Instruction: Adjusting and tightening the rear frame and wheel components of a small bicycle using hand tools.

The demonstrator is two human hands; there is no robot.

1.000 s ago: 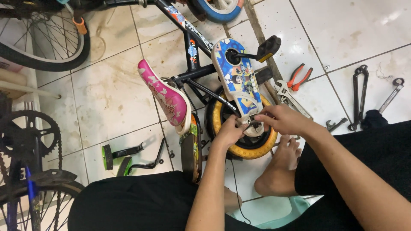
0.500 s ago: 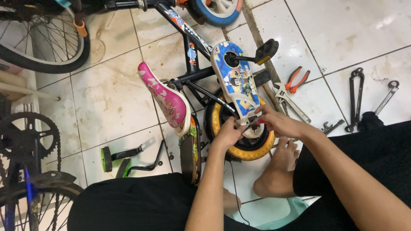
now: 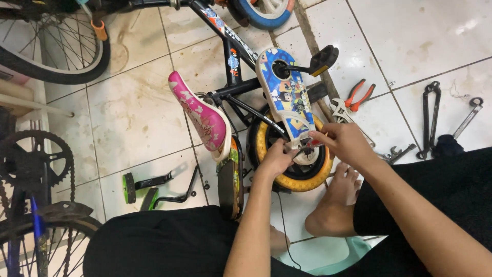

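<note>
**Yellow wheel, two hands at the hub**

Yellow rubber rings the small rear wheel [image 3: 302, 177] of a child's bicycle [image 3: 230, 61] lying across the pale floor tiles [image 3: 133, 123]. Both hands meet at the middle of that wheel, right at the lower end of the blue cartoon-printed chain cover [image 3: 287, 97].

The left hand [image 3: 277, 160] has its fingers curled closed around a small part at the hub, just under the cover's tip; what exactly it pinches is too small to tell. The right hand [image 3: 344, 144] comes in from the other side, fingertips pinched together on the same spot, touching the cover's end.

A pink saddle [image 3: 202, 115] sticks out just left of the wheel, and a black pedal [image 3: 323, 60] stands above the cover. A bare foot [image 3: 335, 205] rests on the tiles beside the tyre.

To the right, tools lie on the floor: red-handled pliers [image 3: 359, 95], an adjustable wrench [image 3: 341, 110] next to them, a small spanner [image 3: 397, 153], and two dark wrenches [image 3: 430, 118] further out.

On the left, two green training wheels [image 3: 138, 191] on black brackets lie well apart from the hands. A bigger bicycle wheel [image 3: 56, 56] fills the top left corner, and a black chainring [image 3: 33, 161] shows at the left edge.
</note>
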